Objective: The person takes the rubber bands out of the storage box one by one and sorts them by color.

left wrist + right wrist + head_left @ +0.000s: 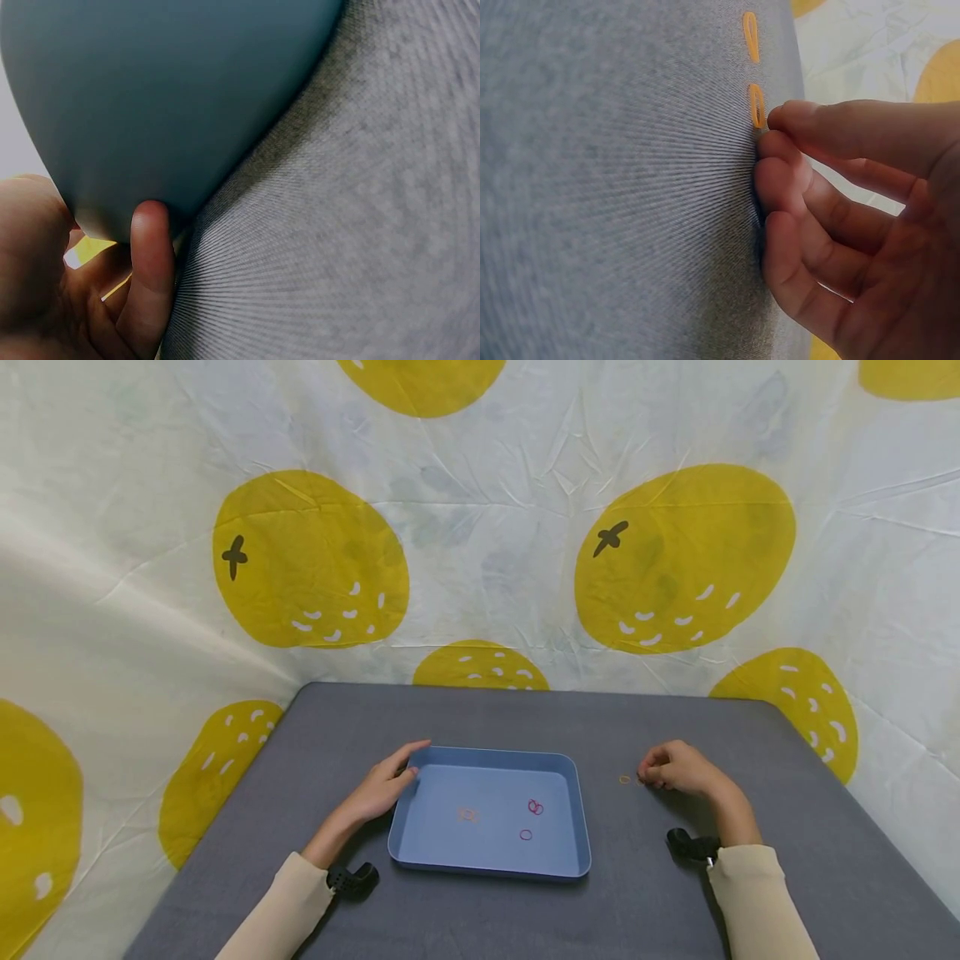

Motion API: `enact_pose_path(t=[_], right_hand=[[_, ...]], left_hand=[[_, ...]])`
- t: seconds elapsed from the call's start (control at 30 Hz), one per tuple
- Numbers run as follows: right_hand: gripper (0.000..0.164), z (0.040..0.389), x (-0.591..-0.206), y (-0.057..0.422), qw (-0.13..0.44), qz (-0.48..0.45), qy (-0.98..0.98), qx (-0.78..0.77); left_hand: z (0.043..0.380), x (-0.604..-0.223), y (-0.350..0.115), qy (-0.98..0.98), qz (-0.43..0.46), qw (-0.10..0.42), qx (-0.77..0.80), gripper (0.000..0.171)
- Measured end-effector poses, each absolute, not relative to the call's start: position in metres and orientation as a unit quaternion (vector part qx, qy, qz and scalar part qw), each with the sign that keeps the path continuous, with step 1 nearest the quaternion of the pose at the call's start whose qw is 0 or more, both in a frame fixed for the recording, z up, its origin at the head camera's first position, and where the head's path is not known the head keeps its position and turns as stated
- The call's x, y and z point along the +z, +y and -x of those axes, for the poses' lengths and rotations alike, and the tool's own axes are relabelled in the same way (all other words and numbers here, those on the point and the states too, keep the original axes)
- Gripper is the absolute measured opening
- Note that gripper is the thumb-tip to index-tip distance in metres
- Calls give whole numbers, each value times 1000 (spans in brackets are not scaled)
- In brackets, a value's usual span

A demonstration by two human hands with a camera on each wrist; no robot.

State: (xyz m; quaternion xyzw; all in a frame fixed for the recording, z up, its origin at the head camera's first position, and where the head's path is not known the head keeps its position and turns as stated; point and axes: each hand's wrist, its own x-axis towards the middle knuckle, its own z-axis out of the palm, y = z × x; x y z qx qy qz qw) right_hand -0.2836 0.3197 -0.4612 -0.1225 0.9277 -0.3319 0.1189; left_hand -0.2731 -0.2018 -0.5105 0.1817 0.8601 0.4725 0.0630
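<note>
My left hand (381, 790) holds the far left corner of a blue tray (491, 853), its thumb over the rim and other fingers along the outside wall (172, 112). To the right of the tray, my right hand (678, 768) is lowered to the table with bent fingers. Its thumb and index fingertips are right beside an orange rubber band (757, 105), with nothing visible between them. A second orange rubber band (625, 780) lies a little to the left. Inside the tray are orange rubber bands (467, 814) left of centre and red rubber bands (535, 807) on the right.
A dark grey cloth (517, 914) covers the table under the tray. Behind and at the sides hangs a white curtain (491, 527) printed with yellow fruit. Each wrist wears a black device (354, 881).
</note>
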Motion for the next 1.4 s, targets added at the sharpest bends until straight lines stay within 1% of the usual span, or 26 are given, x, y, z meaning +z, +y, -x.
enact_pose_path(t=[0.17,0.53,0.87,1.4], right_hand=[[12,285,-462,320,109,123,930,-330],[11,287,-447,311,47,151,929,-334],[15,282,-428,297,28,155,932,-328],[9,267,-402,270,-3,199,926,-322]], left_hand=[[273,-510,-203,861,-178,63,473,51],[272,-509,-205,864,-183,56,465,51],[273,-510,-205,861,-182,59,471,51],[272,-510,-202,863,-176,67,470,51]])
